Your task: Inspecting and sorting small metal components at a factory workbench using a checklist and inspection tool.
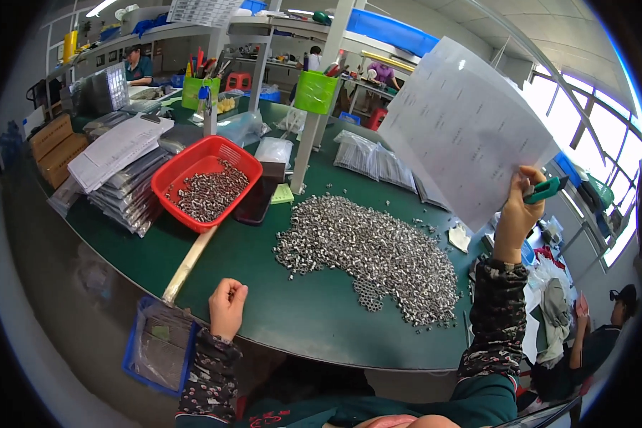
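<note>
Raised at the right, my right hand (515, 214) pinches the lower corner of a large white printed sheet (464, 121). A small green-handled tool (546, 190), perhaps a cutter, is also in that hand. My left hand (227, 307) is held curled closed at the front edge of the green table; whatever its fingers may hold is hidden. Between the hands and farther back spreads a heap of small silvery metal parts (364, 246). To the left, a red plastic basket (165, 173) contains more of these small parts (205, 196).
A pale wooden strip (189, 265) extends from the basket to the table edge. Stacked bagged papers (125, 196) lie left, a dark phone-like object (255, 202) beside the basket. A white post (310, 143) rises behind the heap. A blue crate (132, 357) stands below; a person (599, 342) sits right.
</note>
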### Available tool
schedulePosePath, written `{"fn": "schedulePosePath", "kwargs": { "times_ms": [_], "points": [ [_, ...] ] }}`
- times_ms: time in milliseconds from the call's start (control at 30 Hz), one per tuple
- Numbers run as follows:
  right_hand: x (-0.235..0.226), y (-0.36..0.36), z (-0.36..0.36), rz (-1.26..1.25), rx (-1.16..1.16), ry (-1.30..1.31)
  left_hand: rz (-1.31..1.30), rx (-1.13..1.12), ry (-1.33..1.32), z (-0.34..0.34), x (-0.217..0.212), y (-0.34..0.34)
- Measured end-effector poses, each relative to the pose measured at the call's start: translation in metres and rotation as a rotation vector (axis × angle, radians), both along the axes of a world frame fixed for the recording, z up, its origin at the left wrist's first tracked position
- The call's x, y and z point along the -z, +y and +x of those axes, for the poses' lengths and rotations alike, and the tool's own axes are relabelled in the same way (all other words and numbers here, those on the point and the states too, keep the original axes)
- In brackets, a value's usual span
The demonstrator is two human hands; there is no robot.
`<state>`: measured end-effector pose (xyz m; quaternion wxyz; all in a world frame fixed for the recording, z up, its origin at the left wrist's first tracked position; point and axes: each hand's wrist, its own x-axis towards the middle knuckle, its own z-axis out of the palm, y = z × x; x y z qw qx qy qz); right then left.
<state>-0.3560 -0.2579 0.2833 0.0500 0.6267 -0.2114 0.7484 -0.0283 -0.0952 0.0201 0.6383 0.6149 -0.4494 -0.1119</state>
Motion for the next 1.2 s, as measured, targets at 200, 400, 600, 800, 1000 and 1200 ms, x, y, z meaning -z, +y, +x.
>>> {"fn": "schedulePosePath", "kwargs": {
  "times_ms": [200, 400, 600, 800, 1000, 1200],
  "points": [
    [0.044, 0.056, -0.032, 0.143, -0.203, -0.143, -0.077, 0.378, 0.712, -0.018, -0.027, 0.003],
    [0.101, 0.082, -0.004, 0.344, -0.415, -0.352, 0.063, 0.875, 0.989, -0.076, -0.072, 0.013],
    [0.155, 0.109, 0.042, 0.544, -0.486, -0.434, -0.149, 0.889, 1.001, -0.057, -0.106, 0.031],
    [0.188, 0.126, 0.068, 0.725, -0.658, -0.342, -0.067, 0.620, 0.901, -0.016, -0.122, 0.036],
    [0.203, 0.134, 0.096, 0.884, -0.756, -0.238, -0.044, 0.463, 0.760, 0.016, -0.139, 0.035],
    [0.205, 0.143, 0.114, 1.100, -0.885, -0.063, 0.009, 0.363, 0.637, 0.047, -0.153, 0.034]
  ]
}}
